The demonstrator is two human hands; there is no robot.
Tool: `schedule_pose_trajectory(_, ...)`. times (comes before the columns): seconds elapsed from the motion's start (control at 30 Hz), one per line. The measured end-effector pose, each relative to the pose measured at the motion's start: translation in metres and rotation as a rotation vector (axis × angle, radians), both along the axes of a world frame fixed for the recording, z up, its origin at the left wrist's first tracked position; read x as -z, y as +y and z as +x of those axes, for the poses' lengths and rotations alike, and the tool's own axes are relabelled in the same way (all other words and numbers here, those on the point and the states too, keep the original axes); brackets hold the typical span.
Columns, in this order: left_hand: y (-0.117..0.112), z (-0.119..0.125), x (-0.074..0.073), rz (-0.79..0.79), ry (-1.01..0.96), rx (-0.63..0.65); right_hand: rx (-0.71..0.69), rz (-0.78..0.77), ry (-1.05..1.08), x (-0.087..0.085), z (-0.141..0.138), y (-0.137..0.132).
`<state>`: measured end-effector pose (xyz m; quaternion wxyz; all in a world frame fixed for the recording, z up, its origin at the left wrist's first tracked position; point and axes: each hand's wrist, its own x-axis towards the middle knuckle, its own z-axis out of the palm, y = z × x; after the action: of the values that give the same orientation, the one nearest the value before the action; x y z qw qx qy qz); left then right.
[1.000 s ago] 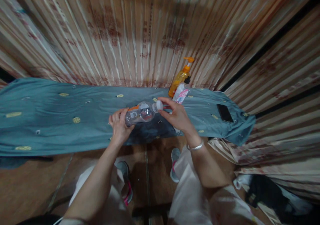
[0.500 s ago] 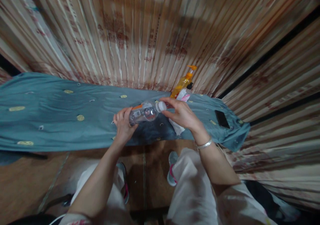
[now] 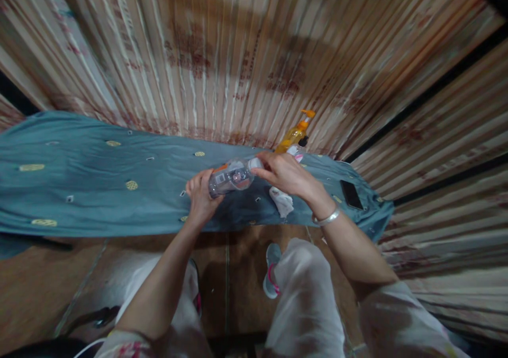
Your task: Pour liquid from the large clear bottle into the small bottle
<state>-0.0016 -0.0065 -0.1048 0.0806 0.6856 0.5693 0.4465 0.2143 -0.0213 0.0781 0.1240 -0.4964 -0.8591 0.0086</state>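
A clear plastic bottle (image 3: 234, 177) with an orange-edged label is held tilted above the cloth-covered table, its white cap (image 3: 255, 164) pointing right. My left hand (image 3: 202, 194) wraps round the bottle's base end. At the other end, the thumb and fingers of my right hand (image 3: 283, 172) are closed on the cap. A white crumpled cloth or tissue (image 3: 281, 202) lies on the table just below my right hand. Behind that hand stand a yellow pump bottle (image 3: 292, 137) and a smaller bottle with a black top (image 3: 302, 142), partly hidden.
The long narrow table has a blue-green patterned cloth (image 3: 99, 188). A black phone (image 3: 351, 194) lies near its right end. Pleated curtains (image 3: 222, 56) hang behind and to the right. Below are the tiled floor (image 3: 238, 273) and my legs.
My right fingers have closed further round the cap, with the hand turned more over it. The bottle stays in my left hand, and the view has shifted slightly.
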Motion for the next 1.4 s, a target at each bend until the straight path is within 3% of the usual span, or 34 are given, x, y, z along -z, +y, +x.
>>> schedule_pose_trajectory(0.17, 0.001, 0.002, 0.000, 0.016, -0.023, -0.002, 0.056, 0.056, -0.069, -0.004, -0.005, 0.003)
schedule_pose_trajectory(0.37, 0.002, 0.002, 0.000, 0.025, -0.032, -0.004, -0.088, 0.013, -0.041, -0.008, -0.004, 0.011)
schedule_pose_trajectory(0.8, 0.002, 0.002, 0.000, 0.041, -0.021, -0.004, 0.037, 0.003, -0.146, -0.016, -0.017, 0.009)
schedule_pose_trajectory(0.97, 0.003, 0.002, 0.002, 0.047, -0.013, -0.013, -0.010, -0.030, -0.190, -0.021, -0.019, 0.006)
schedule_pose_trajectory(1.4, 0.006, -0.001, 0.001, 0.009, -0.027, -0.022, 0.039, -0.034, -0.241, -0.020, -0.025, 0.010)
